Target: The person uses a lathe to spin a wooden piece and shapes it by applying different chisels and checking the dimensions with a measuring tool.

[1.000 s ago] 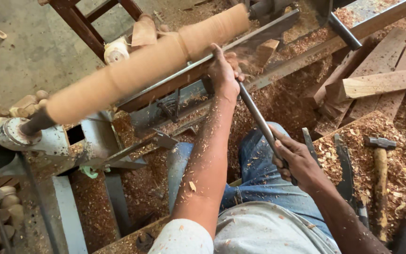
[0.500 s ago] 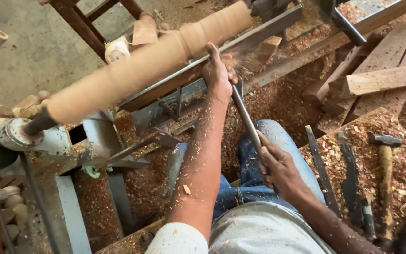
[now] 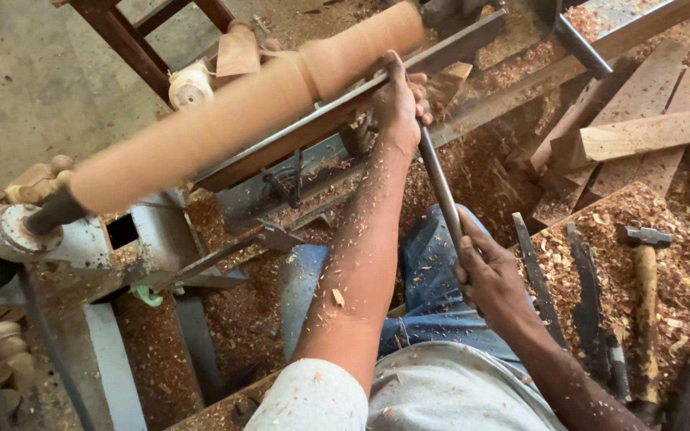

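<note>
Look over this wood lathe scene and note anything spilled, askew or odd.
Wood shavings cover the bench where the hammer and spare chisels lie, and they cling to the left hand and forearm. Loose planks lie crisscrossed. The right hand grips the long chisel.

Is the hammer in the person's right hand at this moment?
No, the right hand grips the long turning tool, while the hammer lies untouched on the wood shavings to the right.

Grey concrete floor (image 3: 49,88), sawdust-strewn, under red-brown wooden frame (image 3: 133,44).
</note>
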